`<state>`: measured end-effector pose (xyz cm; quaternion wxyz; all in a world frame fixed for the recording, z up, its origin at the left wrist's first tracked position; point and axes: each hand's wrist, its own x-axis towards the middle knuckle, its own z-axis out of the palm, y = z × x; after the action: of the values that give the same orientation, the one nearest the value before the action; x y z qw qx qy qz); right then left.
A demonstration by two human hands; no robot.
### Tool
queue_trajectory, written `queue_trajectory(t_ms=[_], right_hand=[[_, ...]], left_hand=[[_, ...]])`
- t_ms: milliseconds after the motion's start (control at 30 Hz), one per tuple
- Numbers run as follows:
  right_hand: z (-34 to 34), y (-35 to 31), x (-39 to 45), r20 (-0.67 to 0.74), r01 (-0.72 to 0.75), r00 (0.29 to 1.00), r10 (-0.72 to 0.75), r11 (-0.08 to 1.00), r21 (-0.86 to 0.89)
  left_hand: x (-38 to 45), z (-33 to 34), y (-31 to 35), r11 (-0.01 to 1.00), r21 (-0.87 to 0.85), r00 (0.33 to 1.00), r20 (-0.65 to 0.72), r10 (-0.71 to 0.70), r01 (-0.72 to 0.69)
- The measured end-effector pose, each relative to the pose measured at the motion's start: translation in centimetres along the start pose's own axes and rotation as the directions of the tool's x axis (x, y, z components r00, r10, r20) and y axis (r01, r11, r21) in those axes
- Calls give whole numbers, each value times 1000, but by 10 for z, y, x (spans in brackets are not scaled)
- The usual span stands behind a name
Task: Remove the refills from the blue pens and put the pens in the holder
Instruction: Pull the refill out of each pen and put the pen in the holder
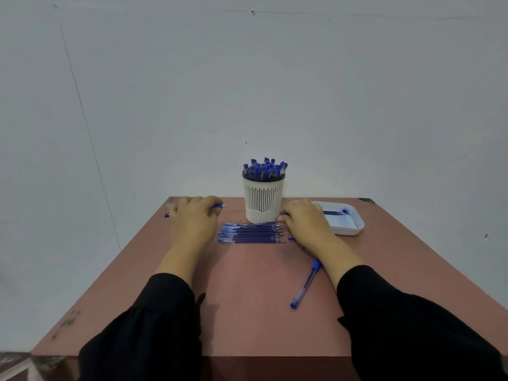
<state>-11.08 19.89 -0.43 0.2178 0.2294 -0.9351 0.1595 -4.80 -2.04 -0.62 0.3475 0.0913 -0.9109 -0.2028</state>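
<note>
— Pale grey wall (247,78) behind, with a reddish-brown bench (247,298) pushed up against it. What stands on it?

— At the middle of the far edge, a white slotted holder (263,199) stands upright, packed with blue pens (265,167), caps up. Just in front of it lies a tidy row of blue refills (251,232), side by side and parallel to the far edge, tips pointing to the right edge.

— And the hands?

— The left hand (193,215) lies palm down near the far left corner, fingers curled over a blue pen (217,207); one end of the pen pokes out past the fingers toward the holder, and a dark end shows on the other side of the hand. The right hand (305,221) rests palm down just right of the holder, its fingertips at the right end of the refill row. Whether it pinches anything I cannot tell; the fingers are hidden under the back of the hand.

— Anything else?

— A white tray (354,228) sits near the far right corner, partly behind the right hand, with a dark refill (334,213) and a smear of blue ink inside. One loose blue pen with its cap (305,284) lies slantwise toward the near right, beside the right forearm. Both arms wear black sleeves (412,325).
</note>
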Motion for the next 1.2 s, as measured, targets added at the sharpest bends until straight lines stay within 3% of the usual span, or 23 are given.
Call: queue_trajectory(t_ms=[367,767,933,1067,1200], right_hand=[[0,-5,3,74,36,997,-35,999,-19],[-7,-3,-3,46,43,998,-45,998,44],[-16,20,1,-19,-101,995,101,995,-6],[-18,53,5,87,-289,950,301,948,-133],[-17,72,12,187,-345,906,379,919,-189]], left_hand=[[1,3,7,1000,-4,999,27,30,-30],[-3,7,12,996,-38,997,20,79,-78],[-7,16,21,969,-95,972,31,234,-230],[-9,23,29,948,-84,949,46,312,-308],[-11,26,35,934,-89,935,53,351,-346]])
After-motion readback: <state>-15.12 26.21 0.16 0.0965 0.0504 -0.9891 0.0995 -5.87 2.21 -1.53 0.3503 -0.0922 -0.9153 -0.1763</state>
